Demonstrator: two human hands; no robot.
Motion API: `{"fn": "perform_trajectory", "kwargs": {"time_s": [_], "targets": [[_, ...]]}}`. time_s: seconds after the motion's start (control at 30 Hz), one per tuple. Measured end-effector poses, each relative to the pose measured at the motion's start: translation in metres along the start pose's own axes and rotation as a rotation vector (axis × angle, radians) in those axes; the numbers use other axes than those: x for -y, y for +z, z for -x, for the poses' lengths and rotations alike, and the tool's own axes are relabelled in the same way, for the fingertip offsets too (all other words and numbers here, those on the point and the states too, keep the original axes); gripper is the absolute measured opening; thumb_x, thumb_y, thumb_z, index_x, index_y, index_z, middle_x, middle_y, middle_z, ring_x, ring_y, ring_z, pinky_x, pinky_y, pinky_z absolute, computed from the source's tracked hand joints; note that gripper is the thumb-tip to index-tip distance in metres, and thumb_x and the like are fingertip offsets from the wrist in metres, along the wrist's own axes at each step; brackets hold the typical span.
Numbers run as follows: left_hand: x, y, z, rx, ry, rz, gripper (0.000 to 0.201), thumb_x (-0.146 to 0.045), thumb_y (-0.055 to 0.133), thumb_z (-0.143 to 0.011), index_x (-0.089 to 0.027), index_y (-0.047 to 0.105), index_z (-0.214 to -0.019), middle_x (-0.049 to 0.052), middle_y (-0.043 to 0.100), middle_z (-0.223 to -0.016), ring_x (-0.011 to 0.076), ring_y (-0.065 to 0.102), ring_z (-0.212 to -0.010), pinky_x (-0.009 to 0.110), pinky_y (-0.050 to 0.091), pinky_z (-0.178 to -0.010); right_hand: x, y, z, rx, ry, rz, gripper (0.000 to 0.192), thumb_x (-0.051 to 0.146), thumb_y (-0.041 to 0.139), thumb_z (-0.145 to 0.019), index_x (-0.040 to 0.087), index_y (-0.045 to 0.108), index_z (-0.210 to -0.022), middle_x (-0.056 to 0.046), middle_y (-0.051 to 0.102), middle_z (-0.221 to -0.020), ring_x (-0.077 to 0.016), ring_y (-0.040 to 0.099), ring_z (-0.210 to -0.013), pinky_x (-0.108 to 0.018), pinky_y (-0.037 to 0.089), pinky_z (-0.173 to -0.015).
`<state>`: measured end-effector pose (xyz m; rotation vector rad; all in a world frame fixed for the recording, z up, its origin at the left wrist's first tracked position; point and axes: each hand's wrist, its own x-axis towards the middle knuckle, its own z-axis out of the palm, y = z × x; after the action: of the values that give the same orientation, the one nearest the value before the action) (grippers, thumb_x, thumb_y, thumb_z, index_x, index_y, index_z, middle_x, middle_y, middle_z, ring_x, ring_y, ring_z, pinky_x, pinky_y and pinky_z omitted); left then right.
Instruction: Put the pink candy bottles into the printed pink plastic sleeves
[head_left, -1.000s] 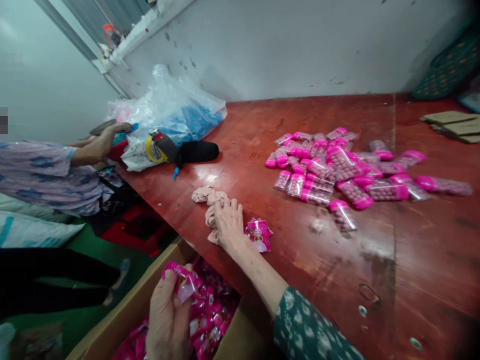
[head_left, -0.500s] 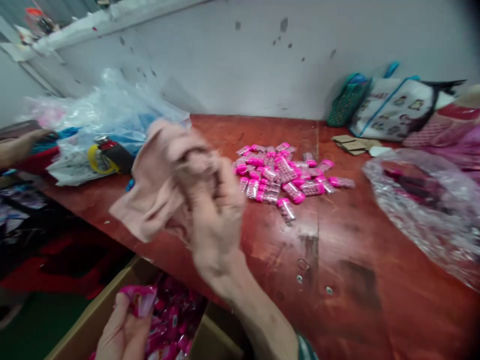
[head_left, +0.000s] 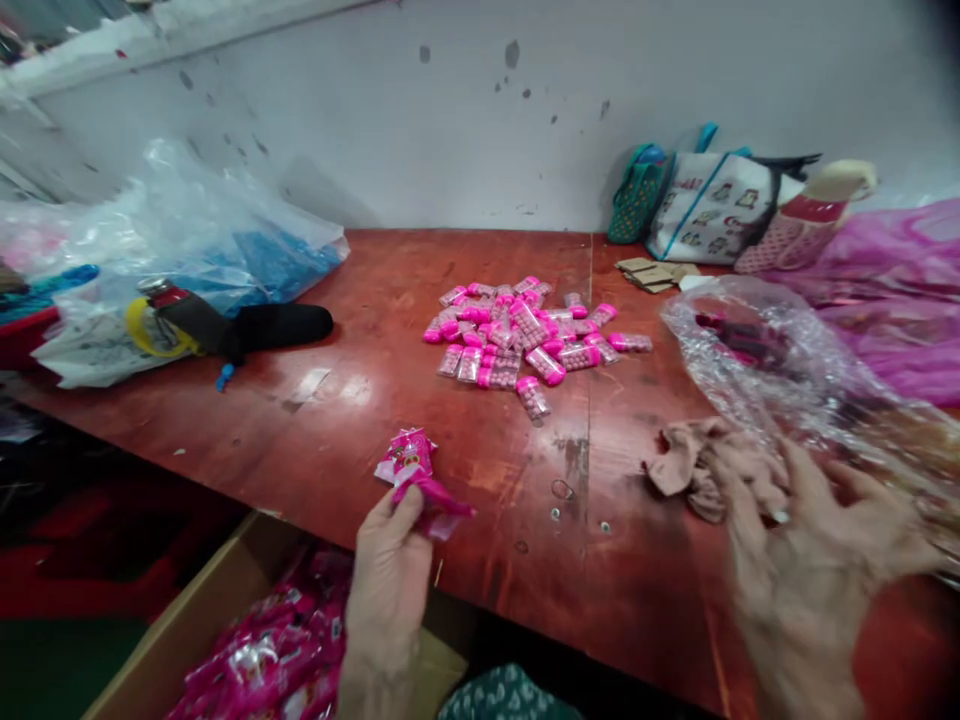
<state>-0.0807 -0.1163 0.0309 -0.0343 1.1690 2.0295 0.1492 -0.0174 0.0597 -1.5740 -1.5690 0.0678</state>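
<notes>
Your left hand (head_left: 386,575) is closed on a pink packet (head_left: 433,495), pinching it between thumb and fingers just over the near edge of the desk (head_left: 420,400). A second pink packet (head_left: 405,452) lies flat on the desk, touching the one you hold. Below that hand, off the near edge, an open cardboard box (head_left: 225,615) holds a heap of the same pink packets.

Your right hand (head_left: 817,545) is spread open, fingers apart, over the desk near its right end. Its fingertips rest on a crumpled beige cloth (head_left: 694,465), which lies on the desk beside a clear plastic bag (head_left: 780,370).

Toward the middle of the desk sits a pile of small pink-capped tubes (head_left: 525,335), well apart from both hands. At the left end lie a black bottle-shaped thing (head_left: 255,325) and a large clear bag with blue contents (head_left: 217,250). Along the far edge, against the wall, stand patterned tote bags (head_left: 705,205), with pieces of cardboard (head_left: 652,273) just in front of them.
</notes>
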Motion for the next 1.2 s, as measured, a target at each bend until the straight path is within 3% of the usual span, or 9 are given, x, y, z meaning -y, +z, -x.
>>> {"fn": "perform_trajectory", "kwargs": {"time_s": [0.07,0.17,0.23,0.37,0.6,0.77,0.9,1.1,1.2], "targets": [[0.013,0.013,0.006,0.042,-0.013,-0.021,0.021,-0.017,0.083,-0.05,-0.012,0.069,-0.066,0.001,0.069,-0.062,0.0092,0.061,-0.058,0.019,0.053,-0.062,0.017,0.009,0.017,0.138,-0.026,-0.153,0.04,0.043,0.049,-0.087,0.015,0.059,-0.114,-0.016,0.052,-0.118,-0.0328,0.042,-0.118,-0.054,0.03,-0.098],[0.025,0.026,0.016,0.064,-0.018,-0.037,0.019,-0.016,0.082,-0.051,-0.013,0.069,-0.064,0.0,0.069,-0.062,0.008,0.06,-0.057,0.017,0.051,-0.061,0.05,0.026,0.045,0.653,0.051,-0.584,0.036,0.043,0.051,-0.085,0.02,0.059,-0.111,-0.01,0.061,-0.108,-0.0254,0.056,-0.1,-0.042,0.044,-0.086],[0.028,0.027,0.021,0.067,-0.01,-0.049,0.016,-0.015,0.08,-0.054,-0.013,0.068,-0.065,0.001,0.069,-0.063,0.0083,0.06,-0.058,0.019,0.051,-0.062,0.064,0.037,0.061,0.817,0.144,-0.724,0.022,0.038,0.057,-0.083,0.019,0.064,-0.094,-0.005,0.065,-0.089,-0.0198,0.06,-0.081,-0.032,0.047,-0.072],[0.031,0.02,0.021,0.062,0.023,-0.079,0.011,-0.014,0.077,-0.06,-0.012,0.068,-0.068,0.002,0.07,-0.069,0.0084,0.061,-0.064,0.019,0.05,-0.068,0.068,0.053,0.079,0.765,0.228,-0.752,0.023,0.028,0.054,-0.086,0.018,0.061,-0.068,0.001,0.058,-0.065,-0.0135,0.052,-0.06,-0.025,0.04,-0.057],[0.041,0.01,0.011,-0.007,0.191,-0.242,0.023,-0.016,0.074,-0.064,-0.017,0.068,-0.086,0.0,0.071,-0.075,0.0086,0.062,-0.067,0.017,0.048,-0.066,0.063,0.061,0.082,0.66,0.023,-0.624,0.025,0.025,0.05,-0.088,0.017,0.058,-0.065,-0.001,0.058,-0.066,-0.0162,0.049,-0.066,-0.028,0.038,-0.063],[0.041,0.003,0.008,-0.092,0.362,-0.361,0.02,-0.019,0.074,-0.066,-0.02,0.07,-0.086,-0.002,0.071,-0.071,0.0087,0.063,-0.064,0.015,0.049,-0.064,0.064,0.066,0.086,0.835,0.241,-0.806,0.017,0.031,0.058,-0.083,0.018,0.062,-0.092,-0.003,0.066,-0.082,-0.0173,0.06,-0.073,-0.026,0.046,-0.066],[0.038,-0.007,0.002,-0.067,0.341,-0.334,0.025,-0.018,0.075,-0.064,-0.021,0.07,-0.088,-0.001,0.072,-0.075,0.0105,0.065,-0.068,0.016,0.05,-0.066,0.063,0.077,0.097,0.838,0.33,-0.889,0.02,0.033,0.059,-0.081,0.017,0.063,-0.069,0.0,0.063,-0.062,-0.0157,0.058,-0.059,-0.022,0.045,-0.054],[0.028,-0.011,0.008,0.082,0.493,-0.527,0.019,-0.016,0.074,-0.064,-0.02,0.07,-0.081,-0.002,0.069,-0.07,0.0109,0.061,-0.053,0.018,0.051,-0.052,0.058,0.07,0.099,0.61,-0.01,-0.751,0.018,0.019,0.051,-0.086,0.018,0.063,-0.074,-0.002,0.061,-0.069,-0.0171,0.056,-0.065,-0.026,0.044,-0.061],[0.022,-0.009,0.014,0.086,0.555,-0.614,0.015,-0.017,0.074,-0.064,-0.021,0.068,-0.078,-0.004,0.065,-0.063,0.0085,0.056,-0.044,0.017,0.048,-0.044,0.059,0.06,0.098,0.607,-0.09,-0.723,0.021,0.017,0.048,-0.088,0.019,0.064,-0.074,-0.003,0.062,-0.071,-0.0183,0.053,-0.07,-0.029,0.042,-0.067]]}}
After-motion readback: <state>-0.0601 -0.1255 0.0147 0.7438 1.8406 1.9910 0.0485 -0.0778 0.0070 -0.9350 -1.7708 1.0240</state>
